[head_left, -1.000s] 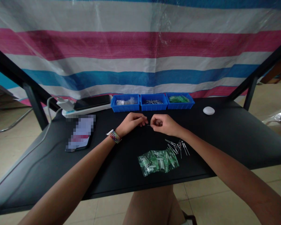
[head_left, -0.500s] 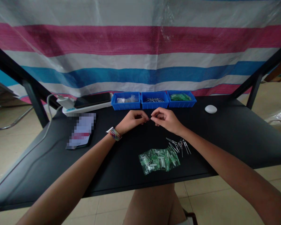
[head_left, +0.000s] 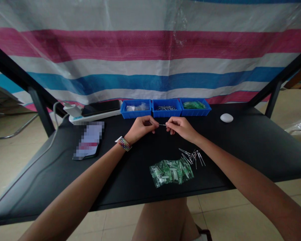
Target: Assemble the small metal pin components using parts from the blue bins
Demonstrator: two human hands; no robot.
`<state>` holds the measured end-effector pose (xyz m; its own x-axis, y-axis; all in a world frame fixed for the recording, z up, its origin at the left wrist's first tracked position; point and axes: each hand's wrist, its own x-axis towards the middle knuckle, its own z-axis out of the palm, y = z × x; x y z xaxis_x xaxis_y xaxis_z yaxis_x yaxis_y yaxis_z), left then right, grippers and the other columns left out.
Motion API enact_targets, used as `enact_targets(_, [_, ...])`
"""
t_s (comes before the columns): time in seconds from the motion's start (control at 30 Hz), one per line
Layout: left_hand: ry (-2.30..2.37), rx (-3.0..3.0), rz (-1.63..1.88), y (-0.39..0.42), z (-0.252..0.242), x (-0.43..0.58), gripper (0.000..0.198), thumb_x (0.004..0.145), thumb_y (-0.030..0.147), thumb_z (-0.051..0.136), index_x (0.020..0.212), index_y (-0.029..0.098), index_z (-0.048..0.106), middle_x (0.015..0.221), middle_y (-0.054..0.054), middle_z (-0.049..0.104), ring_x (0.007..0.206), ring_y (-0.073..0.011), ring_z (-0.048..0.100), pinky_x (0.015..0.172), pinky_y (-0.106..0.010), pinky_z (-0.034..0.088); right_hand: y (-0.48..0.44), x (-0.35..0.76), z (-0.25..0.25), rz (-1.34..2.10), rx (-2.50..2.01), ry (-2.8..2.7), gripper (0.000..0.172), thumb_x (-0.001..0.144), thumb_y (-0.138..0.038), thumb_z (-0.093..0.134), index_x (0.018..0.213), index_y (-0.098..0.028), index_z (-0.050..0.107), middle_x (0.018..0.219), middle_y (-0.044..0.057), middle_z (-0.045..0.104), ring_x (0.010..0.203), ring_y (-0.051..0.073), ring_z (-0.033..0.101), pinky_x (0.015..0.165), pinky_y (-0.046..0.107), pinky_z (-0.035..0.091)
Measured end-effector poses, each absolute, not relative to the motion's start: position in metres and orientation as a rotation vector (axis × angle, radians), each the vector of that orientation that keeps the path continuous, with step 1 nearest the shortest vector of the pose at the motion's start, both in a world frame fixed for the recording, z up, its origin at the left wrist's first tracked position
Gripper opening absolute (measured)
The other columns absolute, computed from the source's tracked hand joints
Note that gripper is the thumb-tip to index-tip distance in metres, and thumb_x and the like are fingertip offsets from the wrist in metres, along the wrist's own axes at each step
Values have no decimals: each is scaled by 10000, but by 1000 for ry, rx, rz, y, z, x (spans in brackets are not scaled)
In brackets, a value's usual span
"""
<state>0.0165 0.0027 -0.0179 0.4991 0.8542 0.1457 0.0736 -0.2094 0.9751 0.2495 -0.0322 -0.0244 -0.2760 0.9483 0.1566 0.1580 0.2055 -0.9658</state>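
Observation:
My left hand point(head_left: 144, 126) and my right hand point(head_left: 179, 128) are level with each other above the black table, just in front of the blue bins. Between their fingertips stretches a thin metal pin point(head_left: 162, 125), roughly horizontal. Left thumb and forefinger pinch one end, and the right fingertips pinch the other. Several loose silver pins point(head_left: 192, 156), some with a thicker section, lie scattered below my right hand. Beside them is a crinkled clear-green plastic packet point(head_left: 171, 172) with small pale and silvery pieces inside.
Three blue bins stand along the back: clear packets in the left bin point(head_left: 135, 115), metal pins in the middle bin point(head_left: 166, 114), green packets in the right bin point(head_left: 196, 112). A power strip point(head_left: 97, 117), dark phone point(head_left: 101, 107), lit phone point(head_left: 89, 139) and white mouse point(head_left: 226, 117) are also there.
My hands have moved slightly apart, so a longer stretch of the pin shows between them. The camera view has shifted a little; the packet and loose pins stay put.

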Motion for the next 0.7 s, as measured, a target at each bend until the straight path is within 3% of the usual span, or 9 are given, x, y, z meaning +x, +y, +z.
enact_targets(0.17, [759,1606,856,4,-17,14,401,852,402,796,1124,159,631,752,12,681,615,-135,670,596,-236,490,-32,248,-25,1123,-1044,-1538,411,766,-517,871,859,-181,652,775,-1,665,565,108,611,531,251,510])
enact_targets(0.3, [772,1616,799,6,-18,14,404,957,531,627,947,131,683,750,-32,682,619,-132,652,589,-240,484,-34,247,-24,1078,-1009,-1522,370,792,-485,857,885,-193,650,779,-17,634,583,106,614,543,250,537])
enact_targets(0.4, [787,1668,742,6,-20,16,432,944,540,653,858,121,714,741,-37,674,641,-118,627,619,-232,486,-35,247,-25,1049,-980,-1533,321,810,-444,849,885,-196,660,787,-18,629,589,103,611,537,244,540])
enact_targets(0.57, [750,1697,743,5,-19,15,314,879,443,737,863,129,716,767,-25,681,660,-118,625,637,-237,500,-33,249,-28,1070,-984,-1529,275,809,-376,844,942,-198,681,849,-7,656,587,105,639,536,250,550])
enact_targets(0.7, [741,1715,799,3,-16,14,255,867,384,745,892,131,723,786,-19,679,653,-113,628,628,-236,503,-31,250,-27,1143,-1011,-1490,301,841,-424,799,994,-196,678,835,0,687,532,106,630,508,258,539])
